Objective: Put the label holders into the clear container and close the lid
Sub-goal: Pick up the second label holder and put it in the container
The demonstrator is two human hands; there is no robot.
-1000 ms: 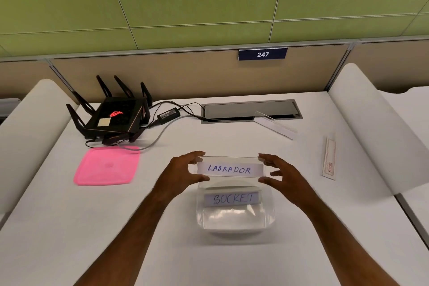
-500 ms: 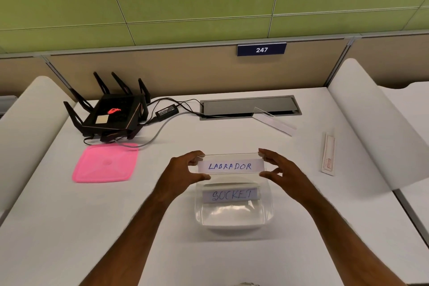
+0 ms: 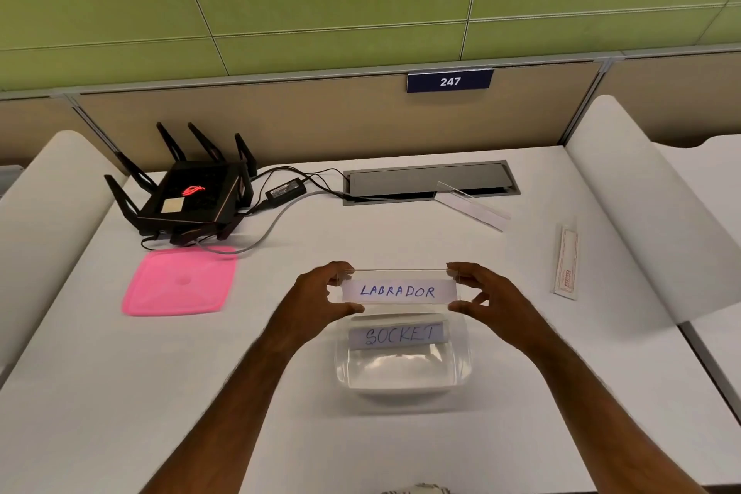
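Both hands pinch clear "LABRADOR" label holder (image 3: 399, 290) by its ends: left hand (image 3: 316, 299) on left end, right hand (image 3: 487, 299) on right, thumbs below, fingers on top. Holder hangs level above far rim of clear container (image 3: 403, 367). "SOCKET" label holder (image 3: 397, 335) already inside. Pink lid (image 3: 180, 281) lies flat on tabletop (image 3: 120, 393) to left, near black router (image 3: 188, 196). Two more holders (image 3: 473, 207) (image 3: 566, 263) lie far right.
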